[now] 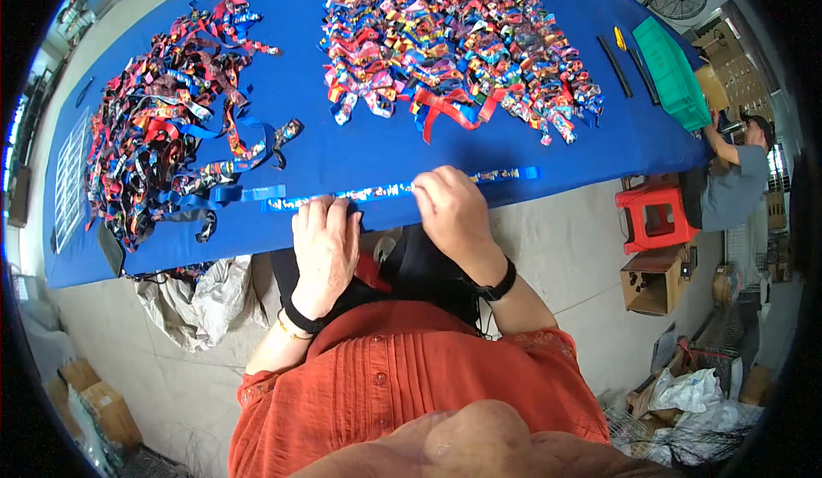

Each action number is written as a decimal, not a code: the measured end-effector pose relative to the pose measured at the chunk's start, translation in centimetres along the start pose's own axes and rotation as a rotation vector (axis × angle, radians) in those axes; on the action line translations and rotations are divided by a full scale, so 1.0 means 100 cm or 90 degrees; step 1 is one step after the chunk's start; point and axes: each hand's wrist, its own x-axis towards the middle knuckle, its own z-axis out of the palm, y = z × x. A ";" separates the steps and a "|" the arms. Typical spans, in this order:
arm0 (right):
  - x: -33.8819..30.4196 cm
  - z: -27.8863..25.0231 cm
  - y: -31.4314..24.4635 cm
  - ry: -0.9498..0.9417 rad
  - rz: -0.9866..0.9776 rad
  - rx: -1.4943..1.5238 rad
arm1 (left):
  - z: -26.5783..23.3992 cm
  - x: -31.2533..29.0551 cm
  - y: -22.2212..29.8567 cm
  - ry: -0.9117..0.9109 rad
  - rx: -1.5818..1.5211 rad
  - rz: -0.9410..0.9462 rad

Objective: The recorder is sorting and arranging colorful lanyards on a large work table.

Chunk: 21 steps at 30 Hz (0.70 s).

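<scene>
"Blue cloth covers the bench (295,71), and beyond its right end a person in a grey shirt (741,182) is at a green crate (670,75), out at two o'clock. But where's the piece in hand?"

"At the near edge, right in front of the seated person: a flat blue patterned strip (385,192). Taking the hands as the centre of the dial and twelve as straight across, its long axis runs nearly nine to three, the right end tipped a touch farther away."

"Which hand is nearer an end?"

"The left hand (325,236). Its fingertips touch the strip not far from the nine o'clock end. The right hand (455,212) reaches over it past the middle, leaving a longer tail toward three."

"Are they gripping?"

"Left fingers lie close together, thumb mostly hidden, so I can't tell. Right fingers and thumb are drawn in narrow at the strip; whether cloth is caught between them, I can't tell either. A stretch of strip lies bare between the two hands."

"And around it?"

"A tangled heap of straps (158,127) at ten o'clock, with loose blue ends just beside the strip's left end. Dense rows of looped straps (445,41) sit around twelve to one, well apart from it."
</scene>
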 end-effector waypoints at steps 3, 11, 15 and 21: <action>-0.007 -0.018 0.026 0.032 0.054 -0.099 | -0.001 -0.001 -0.008 0.009 0.003 0.004; -0.021 -0.062 0.089 0.130 0.156 -0.208 | 0.001 0.004 -0.034 0.069 0.056 -0.051; -0.022 -0.065 0.095 0.154 0.173 -0.224 | 0.003 0.009 -0.043 0.114 0.056 -0.058; -0.025 -0.063 0.105 0.147 0.171 -0.221 | 0.009 0.012 -0.050 0.140 0.043 -0.086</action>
